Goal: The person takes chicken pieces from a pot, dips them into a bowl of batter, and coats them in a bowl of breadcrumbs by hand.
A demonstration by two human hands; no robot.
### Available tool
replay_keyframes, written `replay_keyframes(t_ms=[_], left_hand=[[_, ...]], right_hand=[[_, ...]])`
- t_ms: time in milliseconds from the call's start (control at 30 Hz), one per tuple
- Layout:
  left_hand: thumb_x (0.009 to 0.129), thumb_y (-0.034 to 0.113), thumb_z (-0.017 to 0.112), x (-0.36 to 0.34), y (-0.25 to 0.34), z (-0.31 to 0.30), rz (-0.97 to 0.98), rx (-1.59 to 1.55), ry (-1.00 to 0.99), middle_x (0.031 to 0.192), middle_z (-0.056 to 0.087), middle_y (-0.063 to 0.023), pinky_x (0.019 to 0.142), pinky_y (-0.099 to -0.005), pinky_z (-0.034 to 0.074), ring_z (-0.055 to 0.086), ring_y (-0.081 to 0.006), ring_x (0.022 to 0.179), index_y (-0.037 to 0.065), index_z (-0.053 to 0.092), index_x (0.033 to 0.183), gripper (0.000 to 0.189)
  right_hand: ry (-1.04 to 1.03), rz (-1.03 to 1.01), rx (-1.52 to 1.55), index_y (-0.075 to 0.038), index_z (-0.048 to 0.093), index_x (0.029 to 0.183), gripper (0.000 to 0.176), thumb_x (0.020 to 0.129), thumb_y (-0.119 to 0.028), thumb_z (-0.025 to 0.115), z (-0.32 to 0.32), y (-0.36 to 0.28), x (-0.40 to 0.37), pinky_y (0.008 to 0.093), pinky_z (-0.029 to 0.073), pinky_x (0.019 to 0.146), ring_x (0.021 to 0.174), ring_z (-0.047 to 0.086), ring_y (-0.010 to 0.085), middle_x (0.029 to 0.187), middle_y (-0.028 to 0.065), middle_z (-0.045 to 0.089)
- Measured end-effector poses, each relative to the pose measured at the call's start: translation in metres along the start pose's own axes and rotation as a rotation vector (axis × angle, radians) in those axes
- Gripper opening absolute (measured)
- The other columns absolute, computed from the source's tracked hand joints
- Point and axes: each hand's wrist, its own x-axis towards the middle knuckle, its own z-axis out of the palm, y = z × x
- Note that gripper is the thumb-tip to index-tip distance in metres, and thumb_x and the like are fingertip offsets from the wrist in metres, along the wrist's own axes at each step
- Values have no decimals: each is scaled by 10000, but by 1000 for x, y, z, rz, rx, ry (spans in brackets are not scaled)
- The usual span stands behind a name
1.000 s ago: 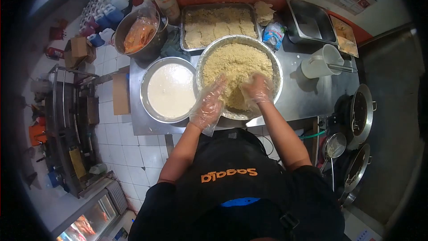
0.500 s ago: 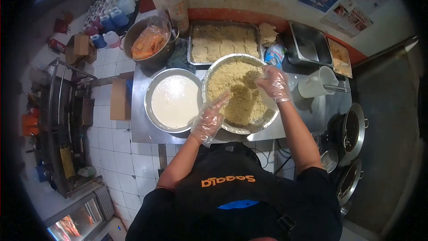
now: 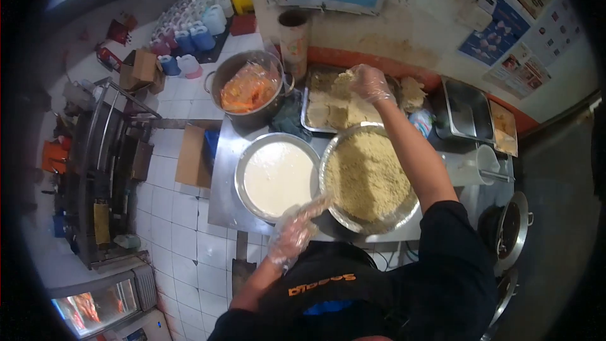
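Note:
Both my hands wear clear plastic gloves. My right hand (image 3: 374, 85) is over the metal tray (image 3: 323, 130), its fingers curled around a handful of yellowish crumbs (image 3: 343, 81). Crumb-coated flat pieces (image 3: 339, 117) lie in rows in that tray, partly hidden by my right hand and forearm. My left hand (image 3: 293, 235) is held low, fingers stretched out and empty, by the near rims of two round basins. One basin (image 3: 238, 180) holds white batter (image 3: 281, 173). The other basin (image 3: 358, 227) is full of yellowish crumbs (image 3: 366, 177).
A deep pot (image 3: 249, 113) with orange contents in plastic stands back left. Right of the tray are a plastic packet (image 3: 421, 122), a steel pan (image 3: 467, 110) and a white jug (image 3: 470, 165). Woks (image 3: 514, 230) stand at the right. A wall rises behind the table.
My right hand has gone from the crumb basin up and away to above the tray, carrying crumbs. My left hand has drawn back from over the crumb basin. The view has shifted.

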Motion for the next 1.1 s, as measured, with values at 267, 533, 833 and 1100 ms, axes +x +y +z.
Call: replay_keyframes(t_ms=[267,533,833,1100], left_hand=[[866,412,640,-16,38,-29,-79,-165,328,1299,556,-215,1084,-455,335,508,-333,1245,-64,547,1256,622],[858,473,633,-22,31,-57,-142,-190,387,1290,548,-243,1072,-452,364,533,-337,1214,-90,525,1259,700],[932,327,478,25,2,-120,-48,-436,354,1341,521,-201,1088,-430,338,483,-311,1265,-49,495,1314,536],[867,229,472,210,-55,-253,123,1401,-75,1224,613,-165,960,-389,458,579,-282,1143,47,693,1042,336]], right_hand=[[-2,67,-50,-62,680,1053,330,773,-195,569,74,-32,65,407,492,895,985,651,314,1059,156,675],[-323,-50,-127,-12,672,1002,292,821,-199,539,155,1,42,437,488,877,949,644,370,987,253,656],[-193,50,191,-42,655,1121,350,818,-202,583,147,15,15,417,472,915,1054,609,368,1118,242,630],[79,364,982,7,634,1173,401,779,-62,617,25,-2,-134,333,472,920,1047,612,221,1141,134,658]])
